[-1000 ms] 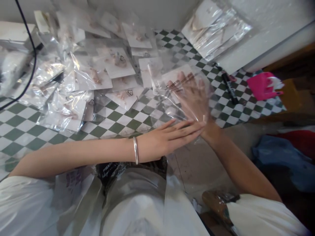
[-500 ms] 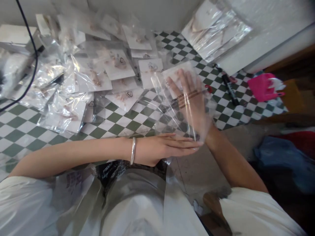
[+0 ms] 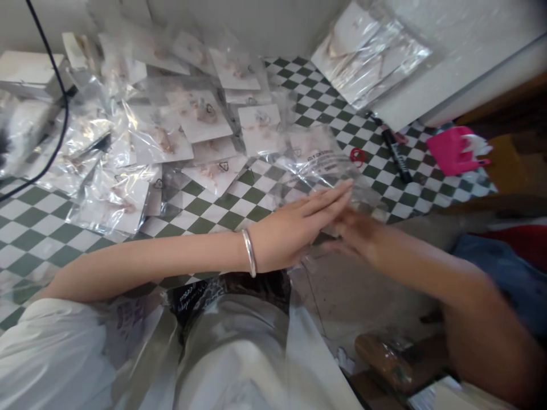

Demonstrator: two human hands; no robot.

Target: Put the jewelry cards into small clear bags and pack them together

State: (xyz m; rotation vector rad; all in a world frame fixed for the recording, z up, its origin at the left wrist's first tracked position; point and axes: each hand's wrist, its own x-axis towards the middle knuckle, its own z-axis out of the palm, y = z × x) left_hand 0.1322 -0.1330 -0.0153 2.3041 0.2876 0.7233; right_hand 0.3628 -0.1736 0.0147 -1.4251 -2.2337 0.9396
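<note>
My left hand point(image 3: 294, 225), with a silver bangle point(image 3: 248, 253) at the wrist, lies with its fingers stretched out along the lower edge of a clear plastic bag point(image 3: 342, 176). Inside the bag is a white card point(image 3: 310, 139), and dark print runs across the plastic. My right hand point(image 3: 356, 233) is close by my left fingertips at the bag's lower right. It is smeared by motion and its fingertips are partly hidden behind my left hand, so its grip cannot be made out.
Many bagged cards point(image 3: 200, 117) with small pinkish pieces cover the checkered tablecloth point(image 3: 188, 199) on the left. To the right are a red ring point(image 3: 358, 156), a black marker point(image 3: 396, 155) and a pink container point(image 3: 453, 151). A black cable point(image 3: 64, 108) hangs at the left.
My right hand has come out from under the bag's plastic and moved down to its lower edge. The bag now lies flatter on the table. My left hand has shifted slightly up and right.
</note>
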